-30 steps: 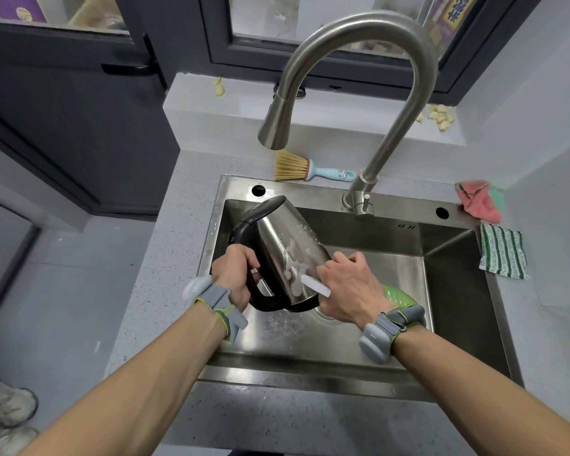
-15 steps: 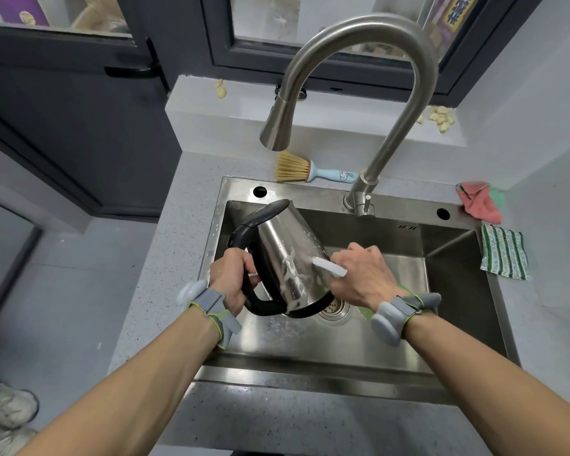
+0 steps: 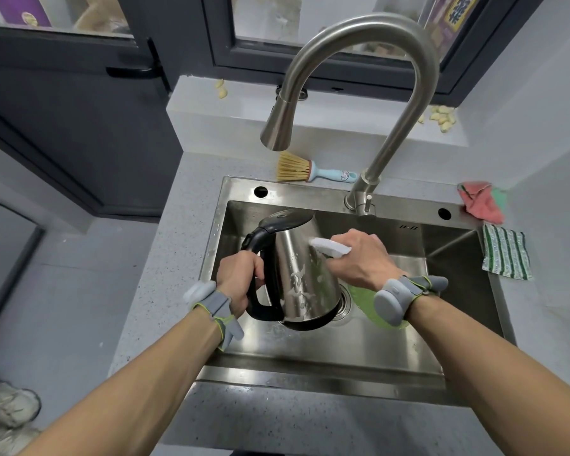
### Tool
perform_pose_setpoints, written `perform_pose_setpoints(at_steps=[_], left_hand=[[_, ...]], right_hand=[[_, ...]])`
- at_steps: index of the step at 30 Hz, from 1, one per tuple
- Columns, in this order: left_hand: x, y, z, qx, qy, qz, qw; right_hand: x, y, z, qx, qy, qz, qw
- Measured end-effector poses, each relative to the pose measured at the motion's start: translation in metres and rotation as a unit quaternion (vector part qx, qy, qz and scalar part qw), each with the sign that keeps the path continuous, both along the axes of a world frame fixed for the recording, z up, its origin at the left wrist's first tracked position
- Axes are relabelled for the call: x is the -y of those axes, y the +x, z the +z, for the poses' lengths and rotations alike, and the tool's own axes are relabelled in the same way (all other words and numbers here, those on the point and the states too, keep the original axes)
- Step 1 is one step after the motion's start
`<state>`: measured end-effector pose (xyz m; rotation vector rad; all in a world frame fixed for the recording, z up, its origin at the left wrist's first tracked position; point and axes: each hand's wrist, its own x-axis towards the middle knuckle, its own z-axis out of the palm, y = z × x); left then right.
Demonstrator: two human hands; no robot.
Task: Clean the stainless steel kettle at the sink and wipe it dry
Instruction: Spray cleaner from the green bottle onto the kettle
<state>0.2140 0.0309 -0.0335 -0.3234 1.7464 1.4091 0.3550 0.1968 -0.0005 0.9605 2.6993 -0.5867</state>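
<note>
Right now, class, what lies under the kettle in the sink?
Under the kettle, held tilted above the sink floor, part of the drain shows, with a green thing beside it. The kettle base covers the rest of the drain.

Grey speckled counter (image 3: 165,264) w/ steel sink (image 3: 458,324) set in it.
Behind sink: brush (image 3: 305,169), straw bristles, blue handle, lying flat. Right side: pink cloth (image 3: 481,202) crumpled nr wall, green-striped cloth (image 3: 505,251) just below it, flat beside sink rim. Green item in basin, partly hidden.
</note>
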Motion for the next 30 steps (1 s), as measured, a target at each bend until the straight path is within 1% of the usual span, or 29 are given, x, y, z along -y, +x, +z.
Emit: perform_pose_setpoints(at_steps=[4,8,11,15,20,23,26,30], left_hand=[[0.000,0.003,0.002,-0.006,-0.016,-0.012,1.000],[-0.002,0.005,0.005,-0.010,-0.029,-0.019,0.999],[-0.004,0.006,0.006,-0.020,-0.041,-0.023,0.999],[-0.006,0.008,0.009,-0.034,-0.055,-0.022,0.998],[-0.008,0.009,0.012,-0.006,-0.037,0.000,0.999],[-0.007,0.007,0.010,0.018,-0.015,0.016,1.000],[-0.006,0.004,0.005,0.034,-0.002,0.029,0.999],[-0.004,-0.001,0.001,0.046,-0.003,0.028,0.999]], right_hand=[[0.007,-0.001,-0.010,-0.019,0.027,0.033,0.999],[0.006,0.000,-0.015,-0.008,0.054,0.038,0.998],[0.010,0.003,-0.015,-0.009,0.061,0.069,0.996],[0.019,0.005,-0.013,0.020,0.091,0.095,0.991],[0.028,0.009,-0.016,0.033,0.143,0.138,0.979],[0.029,0.011,-0.017,0.039,0.136,0.141,0.980],[0.027,0.017,-0.022,0.042,0.152,0.160,0.974],[0.020,0.023,-0.025,0.065,0.118,0.128,0.983]])
